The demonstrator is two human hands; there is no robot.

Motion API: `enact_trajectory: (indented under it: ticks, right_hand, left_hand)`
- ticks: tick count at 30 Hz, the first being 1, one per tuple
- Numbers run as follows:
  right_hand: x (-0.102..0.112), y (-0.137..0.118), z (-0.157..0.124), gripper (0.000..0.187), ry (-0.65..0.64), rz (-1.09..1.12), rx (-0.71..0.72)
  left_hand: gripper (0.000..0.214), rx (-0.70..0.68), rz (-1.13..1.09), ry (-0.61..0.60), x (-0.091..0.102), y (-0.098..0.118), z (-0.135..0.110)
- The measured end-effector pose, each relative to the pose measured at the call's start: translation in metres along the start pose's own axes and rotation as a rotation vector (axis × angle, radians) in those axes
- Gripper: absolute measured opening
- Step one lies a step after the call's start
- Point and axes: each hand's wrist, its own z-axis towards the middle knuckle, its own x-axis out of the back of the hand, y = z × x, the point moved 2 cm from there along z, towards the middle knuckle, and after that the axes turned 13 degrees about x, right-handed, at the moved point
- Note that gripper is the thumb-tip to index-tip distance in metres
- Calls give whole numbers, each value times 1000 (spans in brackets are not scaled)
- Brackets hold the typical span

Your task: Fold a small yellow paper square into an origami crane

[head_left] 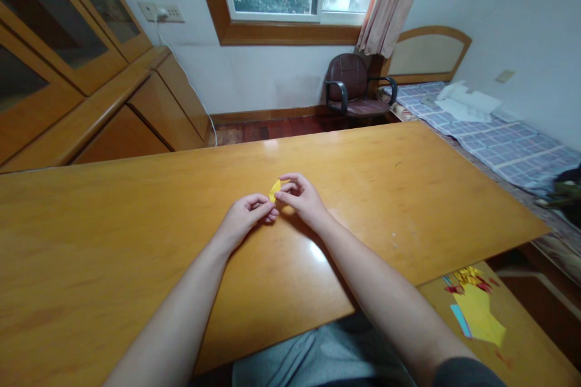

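Note:
A small folded piece of yellow paper (274, 191) is held up just over the wooden table (136, 242). My left hand (249, 215) pinches its lower end between thumb and fingers. From the other side, my right hand (301, 198) has thumb and fingers closed on its right edge, with the index finger near its top. The fingers hide part of the paper, so its full folded shape cannot be made out.
Yellow paper sheets (479, 314), a blue strip (461, 320) and several folded yellow and red pieces (469, 278) lie on a lower surface at right. Beyond the table stand a chair (349, 84), a bed (508, 145) and a wooden cabinet (104, 91).

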Motion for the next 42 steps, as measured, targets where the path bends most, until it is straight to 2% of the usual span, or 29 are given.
enact_trajectory:
  ticks: [16, 42]
  right_hand:
    - [-4, -11, -2, 42, 29, -26, -22]
    - [-3, -7, -2, 45, 76, 27, -72]
  left_hand:
    - [35, -21, 49, 40, 0, 1, -1]
    - [34, -14, 4, 34, -1, 0, -2]
